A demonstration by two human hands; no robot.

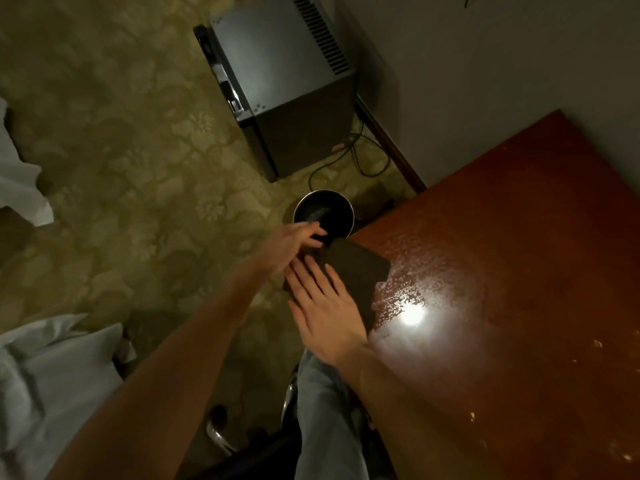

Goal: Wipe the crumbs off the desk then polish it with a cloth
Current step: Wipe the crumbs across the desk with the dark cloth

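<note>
Right hand (325, 306) spread flat on cloth (360, 268); left hand (294, 244) has fingers straight at its edge. Swept crumbs (597, 343) may miss the waste bin (349, 211).

L hand (294, 242) blurred; cloth (360, 268) part-hidden under R hand (329, 308).

Left hand (294, 242): bare, forearm uncovered.
Right hand (329, 313): bare, forearm uncovered.
Leg: pale blue denim jeans (325, 417), softly creased.

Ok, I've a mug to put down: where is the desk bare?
The desk is bare along the wall. The corner by the bin is crowded: left hand and right hand at the cloth, speckled residue beside it.
</note>
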